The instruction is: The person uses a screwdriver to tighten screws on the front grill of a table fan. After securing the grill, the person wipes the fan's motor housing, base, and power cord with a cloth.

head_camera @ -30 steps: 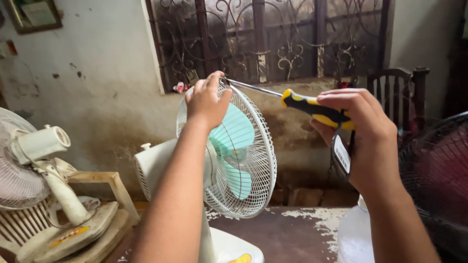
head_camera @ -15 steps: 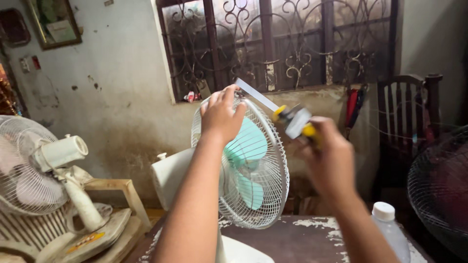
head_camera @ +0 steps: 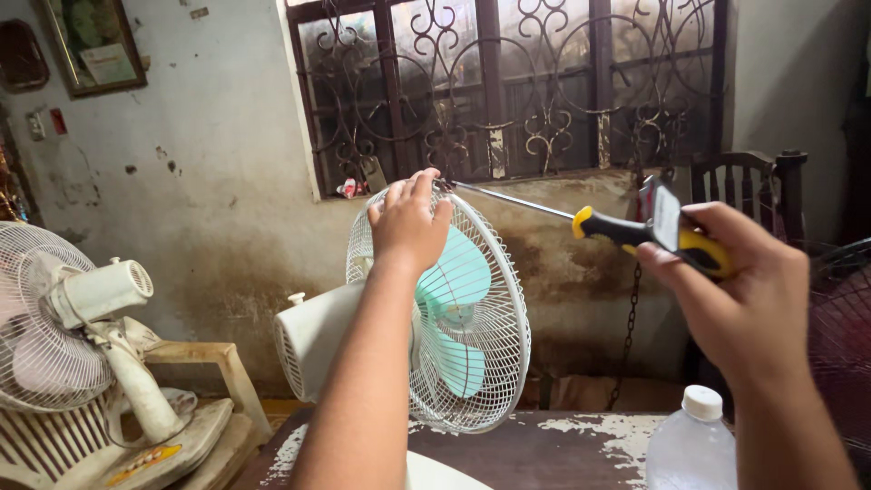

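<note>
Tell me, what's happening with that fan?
A person is working on a white table fan with pale green blades. The left hand grips the top of its wire guard, while the right hand holds a yellow-and-black screwdriver, its long shaft reaching to the guard's top edge beside the left fingers. Another old fan sits off to the left, and a plastic bottle stands nearby.

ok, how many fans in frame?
3, possibly. The white fan with teal blades stands at centre, left hand on its grille. The dismantled white fan sits at left. A dark grille at the right edge may be a third.
</note>
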